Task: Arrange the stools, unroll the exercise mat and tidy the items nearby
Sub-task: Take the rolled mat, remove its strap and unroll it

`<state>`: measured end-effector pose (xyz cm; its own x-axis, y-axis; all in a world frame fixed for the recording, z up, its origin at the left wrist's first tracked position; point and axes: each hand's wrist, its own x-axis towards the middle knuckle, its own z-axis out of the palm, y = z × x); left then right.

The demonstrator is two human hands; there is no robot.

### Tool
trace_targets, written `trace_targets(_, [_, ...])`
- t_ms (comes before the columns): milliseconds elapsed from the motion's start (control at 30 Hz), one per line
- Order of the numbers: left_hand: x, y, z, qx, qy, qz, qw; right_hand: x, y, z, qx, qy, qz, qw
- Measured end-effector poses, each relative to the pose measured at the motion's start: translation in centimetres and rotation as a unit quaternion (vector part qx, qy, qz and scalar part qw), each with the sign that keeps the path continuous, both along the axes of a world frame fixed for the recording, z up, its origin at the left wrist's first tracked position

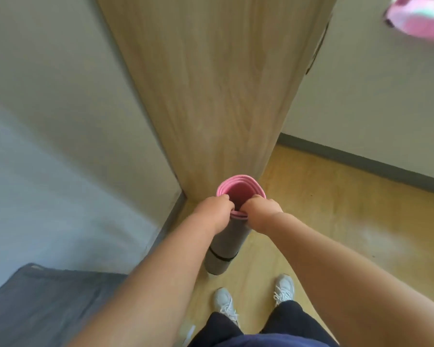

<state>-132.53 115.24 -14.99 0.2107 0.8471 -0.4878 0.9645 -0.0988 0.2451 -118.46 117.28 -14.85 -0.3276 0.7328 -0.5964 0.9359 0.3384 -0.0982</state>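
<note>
A rolled exercise mat, grey outside and pink inside, stands upright on the wooden floor in front of my feet, held rolled by a black strap near its lower end. My left hand grips the left side of its pink top rim. On the rim's right side, my right hand is closed in the same way. No stools are in view.
A wooden door or panel rises just behind the mat, with pale walls on both sides. A dark grey mat or rug lies at lower left. Something pink hangs at top right. Open floor stretches to the right.
</note>
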Motion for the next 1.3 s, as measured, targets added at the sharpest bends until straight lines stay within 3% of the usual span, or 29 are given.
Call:
trace_targets(233, [11.4, 1.5, 1.4, 0.003, -0.008, -0.112, 0.994, 11.6, -1.4, 1.8, -0.012, -0.005, -0.127, 0.992])
trace_targets(433, [30.2, 1.2, 3.1, 0.043, -0.018, -0.269, 0.962, 29.6, -6.0, 2.4, 0.049, -0.028, -0.203, 0.977])
trace_targets(667, [48.3, 0.9, 5.1, 0.078, -0.004, -0.368, 0.927, 46.6, -9.4, 3.6, 0.105, -0.01, -0.294, 0.95])
trace_targets(1033, [71.8, 2.0, 8.0, 0.092, 0.003, -0.465, 0.881, 65.6, -11.8, 4.9, 0.179, -0.058, -0.44, 0.878])
trace_targets(1300, [87.6, 5.8, 7.6, 0.089, 0.025, -0.587, 0.804, 78.8, -9.0, 4.4, 0.122, -0.083, -0.561, 0.814])
